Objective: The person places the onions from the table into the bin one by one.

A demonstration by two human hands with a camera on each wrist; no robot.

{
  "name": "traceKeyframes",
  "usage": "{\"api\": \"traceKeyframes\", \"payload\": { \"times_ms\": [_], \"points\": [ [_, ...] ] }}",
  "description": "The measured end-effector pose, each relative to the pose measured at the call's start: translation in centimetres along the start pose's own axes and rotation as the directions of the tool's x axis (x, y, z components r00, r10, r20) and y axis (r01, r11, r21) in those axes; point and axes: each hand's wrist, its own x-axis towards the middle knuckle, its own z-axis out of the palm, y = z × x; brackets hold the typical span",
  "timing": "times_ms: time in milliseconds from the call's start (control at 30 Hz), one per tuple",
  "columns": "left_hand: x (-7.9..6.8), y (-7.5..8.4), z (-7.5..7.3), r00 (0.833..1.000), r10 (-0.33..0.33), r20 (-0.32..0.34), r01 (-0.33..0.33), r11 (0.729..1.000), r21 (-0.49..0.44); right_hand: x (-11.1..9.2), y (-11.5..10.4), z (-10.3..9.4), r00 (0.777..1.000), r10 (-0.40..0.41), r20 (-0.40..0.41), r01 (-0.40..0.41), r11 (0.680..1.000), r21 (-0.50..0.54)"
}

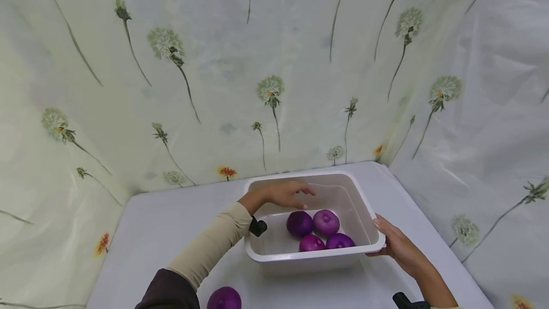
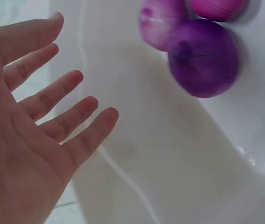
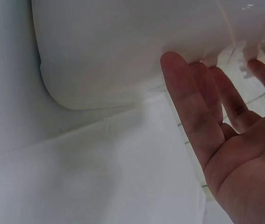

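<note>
Several red onions (image 1: 327, 222) lie together on the floor of a white plastic tub (image 1: 274, 257), toward its near right part. My left hand (image 1: 286, 193) reaches over the tub's left wall, above the onions. Its fingers are spread and hold nothing; in the left wrist view a dark purple onion (image 2: 204, 58) lies apart from the hand (image 2: 39, 121). At the tub's right near corner, my right hand (image 1: 399, 244) grips the rim, thumb on top and fingers beneath. The right wrist view shows those fingers (image 3: 188, 102) against the tub's outer wall (image 3: 99, 56).
Another red onion (image 1: 225, 298) rests on the white-covered table (image 1: 171, 223), in front of the tub and beside my left sleeve. Behind the table hangs a dandelion-printed sheet (image 1: 223, 89), which also runs along the left and right sides.
</note>
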Motion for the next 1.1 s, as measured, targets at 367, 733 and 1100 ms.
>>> {"api": "traceKeyframes", "payload": {
  "times_ms": [367, 733, 1100],
  "points": [
    [-7.1, 2.2, -1.9, 0.994, 0.025, -0.106, -0.033, 0.997, -0.076, 0.1, -0.3, 0.3, 1.0, -0.001, 0.004, 0.001, 1.0, -0.007],
    [-18.4, 2.4, 0.3, 0.933, -0.009, -0.359, -0.074, 0.974, -0.216, 0.2, -0.2, -0.3, 0.998, -0.048, 0.049, 0.049, 0.999, -0.013],
    [-27.1, -0.9, 9.1, 0.877, -0.242, -0.415, 0.129, 0.951, -0.282, 0.7, -0.2, 0.1, 0.998, -0.038, 0.041, 0.039, 0.999, -0.01]
  ]
}}
